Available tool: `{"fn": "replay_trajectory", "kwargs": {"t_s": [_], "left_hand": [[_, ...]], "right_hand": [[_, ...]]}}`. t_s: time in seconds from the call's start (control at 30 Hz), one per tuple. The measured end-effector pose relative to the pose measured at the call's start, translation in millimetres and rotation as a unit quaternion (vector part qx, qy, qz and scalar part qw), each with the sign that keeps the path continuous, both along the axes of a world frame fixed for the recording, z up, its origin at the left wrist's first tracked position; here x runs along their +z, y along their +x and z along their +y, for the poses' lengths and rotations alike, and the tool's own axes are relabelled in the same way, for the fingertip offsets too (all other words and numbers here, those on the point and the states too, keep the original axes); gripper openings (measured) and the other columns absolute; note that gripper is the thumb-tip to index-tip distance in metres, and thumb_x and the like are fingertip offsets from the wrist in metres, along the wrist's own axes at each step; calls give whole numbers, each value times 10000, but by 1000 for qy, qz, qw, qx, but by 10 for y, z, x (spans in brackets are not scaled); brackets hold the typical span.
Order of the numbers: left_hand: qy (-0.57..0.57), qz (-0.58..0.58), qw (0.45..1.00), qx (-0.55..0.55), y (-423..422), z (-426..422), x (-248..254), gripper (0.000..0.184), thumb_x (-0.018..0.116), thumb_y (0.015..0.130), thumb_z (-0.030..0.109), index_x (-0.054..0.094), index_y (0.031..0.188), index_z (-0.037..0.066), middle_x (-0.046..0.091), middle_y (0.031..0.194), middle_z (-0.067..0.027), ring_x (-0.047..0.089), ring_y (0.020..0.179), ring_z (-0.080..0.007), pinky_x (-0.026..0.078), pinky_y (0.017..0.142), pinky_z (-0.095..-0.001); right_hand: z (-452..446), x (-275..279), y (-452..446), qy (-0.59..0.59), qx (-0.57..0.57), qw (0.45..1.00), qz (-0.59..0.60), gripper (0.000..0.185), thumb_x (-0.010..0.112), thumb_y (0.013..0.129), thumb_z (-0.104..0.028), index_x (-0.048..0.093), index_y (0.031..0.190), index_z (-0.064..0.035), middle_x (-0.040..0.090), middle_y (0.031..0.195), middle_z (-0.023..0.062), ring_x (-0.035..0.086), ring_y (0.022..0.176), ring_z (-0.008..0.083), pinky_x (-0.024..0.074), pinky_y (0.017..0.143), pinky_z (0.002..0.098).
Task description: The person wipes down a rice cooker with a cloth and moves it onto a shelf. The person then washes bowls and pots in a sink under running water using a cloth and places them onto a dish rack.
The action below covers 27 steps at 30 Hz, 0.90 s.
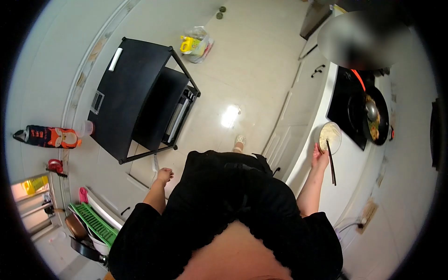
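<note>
My right hand (320, 159) grips the near rim of a bowl (324, 135) at the counter's edge. The bowl holds pale, whitish food, and a pair of dark chopsticks (332, 165) leans out over its side. On the left, my left hand (164, 175) hangs low by the black shelf, its fingers closed around a white, spoon-like utensil (155, 163) whose exact kind I cannot make out. Beyond the bowl, a black frying pan (384, 121) with cooked food and a ladle (371, 111) in it sits on the black stove (343, 105).
A black shelf unit (126, 88) stands to the left. Farther ahead on the floor is a plastic bag (200, 44) with a yellow jug. White cabinets (298, 112) run under the counter. A green rack (95, 224) and pans are at lower left. A large blurred round object (338, 39) covers the upper right.
</note>
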<state>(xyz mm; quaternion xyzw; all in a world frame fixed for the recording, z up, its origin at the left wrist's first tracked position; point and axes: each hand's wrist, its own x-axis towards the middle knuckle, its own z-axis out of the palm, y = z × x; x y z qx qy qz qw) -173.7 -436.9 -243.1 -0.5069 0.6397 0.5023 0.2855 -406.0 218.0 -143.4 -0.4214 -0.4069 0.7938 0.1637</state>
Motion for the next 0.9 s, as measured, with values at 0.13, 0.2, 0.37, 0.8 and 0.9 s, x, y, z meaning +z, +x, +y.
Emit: {"fn": "replay_trajectory", "kwargs": {"t_s": [0.13, 0.2, 0.37, 0.8, 0.9], "left_hand": [[9, 97, 991, -93, -547, 577, 290, 200, 523, 833, 199, 561, 883, 10, 599, 728, -70, 571, 610, -152, 461, 570, -275], [-8, 163, 977, -139, -791, 736, 434, 212, 526, 836, 193, 561, 900, -6, 600, 729, -68, 577, 635, -153, 469, 611, -269], [-57, 190, 972, -126, -1107, 862, 779, 212, 514, 859, 181, 550, 931, -14, 597, 793, -67, 568, 694, -142, 463, 655, -272], [-119, 58, 980, -149, -557, 725, 280, 189, 542, 778, 196, 592, 812, 17, 612, 711, -97, 586, 621, -201, 470, 580, -321], [-152, 113, 965, -183, -708, 695, 274, 217, 531, 750, 235, 609, 732, 33, 614, 656, -117, 591, 604, -238, 464, 585, -353]], "right_hand": [[332, -101, -503, 0, -4, 1000, 14, 317, 337, 781, -40, 446, 1033, 119, 560, 950, 223, 617, 822, 309, 502, 545, 250], [410, -89, -732, 39, 2, 999, -31, 315, 334, 811, -64, 453, 1052, 102, 564, 959, 213, 617, 846, 290, 473, 520, 232], [990, -649, -1158, 19, 33, 998, 47, 356, 308, 832, -104, 475, 1085, 84, 563, 1029, 204, 606, 879, 272, 477, 537, 230], [577, -99, -1287, 82, 42, 996, -15, 520, 335, 916, -401, 466, 1160, 40, 547, 1089, 168, 538, 996, 223, 455, 818, 259], [849, -417, -1218, 59, 117, 991, 10, 608, 367, 890, -459, 426, 1150, 88, 544, 1088, 182, 561, 924, 224, 490, 766, 267]]}}
